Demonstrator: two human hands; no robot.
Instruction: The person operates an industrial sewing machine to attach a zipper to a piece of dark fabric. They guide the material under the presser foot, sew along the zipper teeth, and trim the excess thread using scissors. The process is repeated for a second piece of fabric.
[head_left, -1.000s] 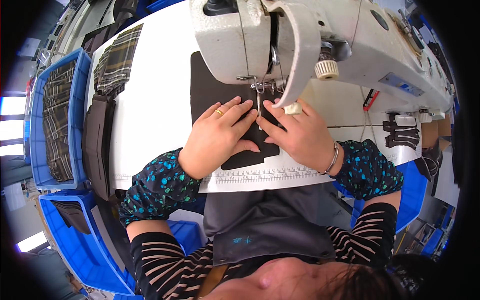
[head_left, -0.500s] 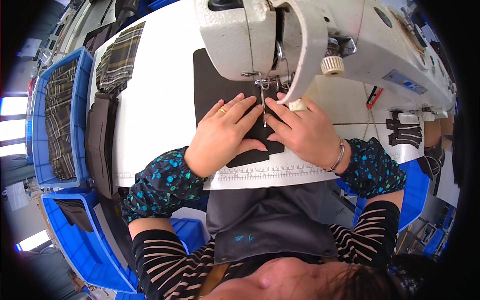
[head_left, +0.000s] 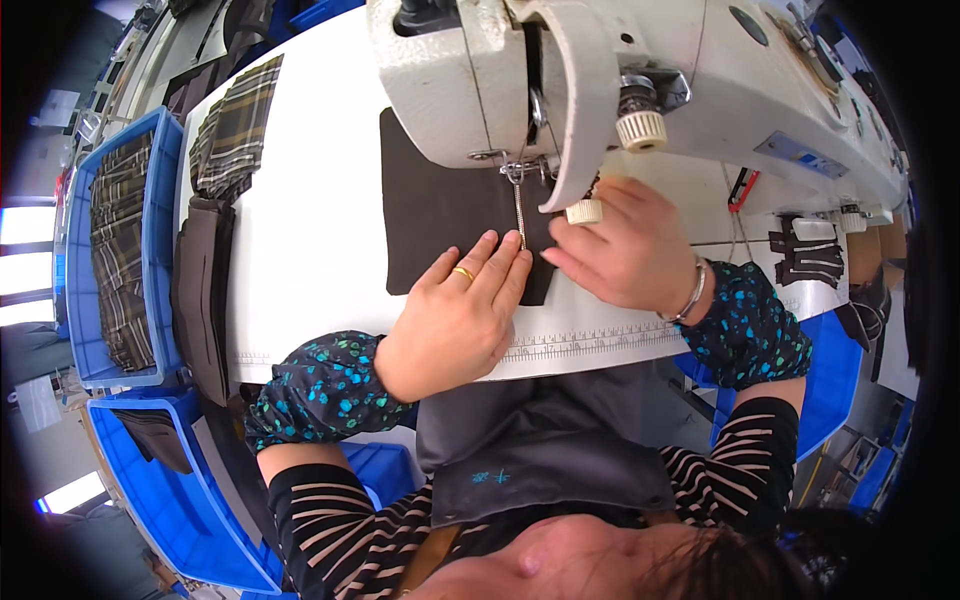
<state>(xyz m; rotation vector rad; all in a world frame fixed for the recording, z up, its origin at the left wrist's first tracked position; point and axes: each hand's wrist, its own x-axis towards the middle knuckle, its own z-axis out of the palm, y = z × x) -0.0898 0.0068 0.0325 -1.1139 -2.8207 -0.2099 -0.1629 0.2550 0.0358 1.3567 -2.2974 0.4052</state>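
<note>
A dark brown fabric piece (head_left: pixel 430 200) lies flat on the white table, partly under the sewing machine (head_left: pixel 450 100). Along it runs a narrow metal-toothed zipper (head_left: pixel 520 215), in line with the presser foot (head_left: pixel 514 172). My left hand (head_left: pixel 460 315) rests open on the fabric, its outstretched fingertips at the near end of the zipper. My right hand (head_left: pixel 625 245) is just right of the fabric's edge, beside the machine's white knob (head_left: pixel 584 212). Its fingers are loosely bent and apart, with nothing visible in them; the knob and guard cover some fingertips.
Plaid fabric pieces (head_left: pixel 240 125) and a dark stack (head_left: pixel 203 300) lie on the table's left side. Blue bins (head_left: pixel 165 200) stand farther left. A red-handled tool (head_left: pixel 742 188) and small dark strips (head_left: pixel 808 262) are at right. A printed ruler (head_left: pixel 600 343) follows the front edge.
The fabric's near end has swung out from under my hands, and more of it shows. My left hand has slid nearer to me. My right hand has lifted off the fabric and moved right.
</note>
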